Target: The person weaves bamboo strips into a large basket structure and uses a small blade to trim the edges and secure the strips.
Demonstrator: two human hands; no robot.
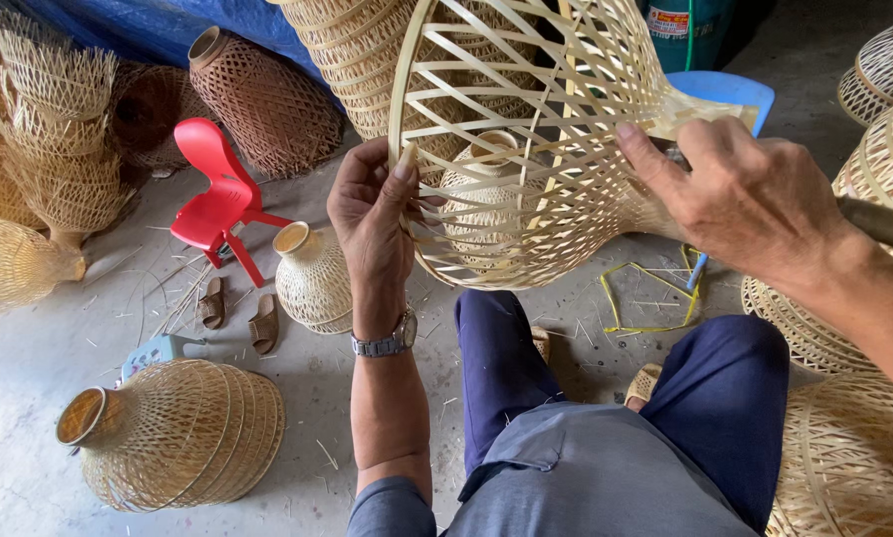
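We hold the pale, open-weave bamboo basket frame (526, 139) up above our knees. Our left hand (372, 214) has its grip closed on the round rim, and our right hand (740, 194) clamps the narrow neck end. It looks light and springy, its thin strips easily bent, so the stiffer rim and neck seem the safest holds. Below the left grip, a small finished woven bamboo basket (314, 276) stands on the concrete floor (29, 368); a red plastic chair (218, 194) lies farther left.

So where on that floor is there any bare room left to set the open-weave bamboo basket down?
Bare concrete floor shows at the left, between the red plastic chair, the brown sandals and the stacked woven baskets. A smaller patch lies beside the small woven vase. The right side is crowded with bamboo baskets.
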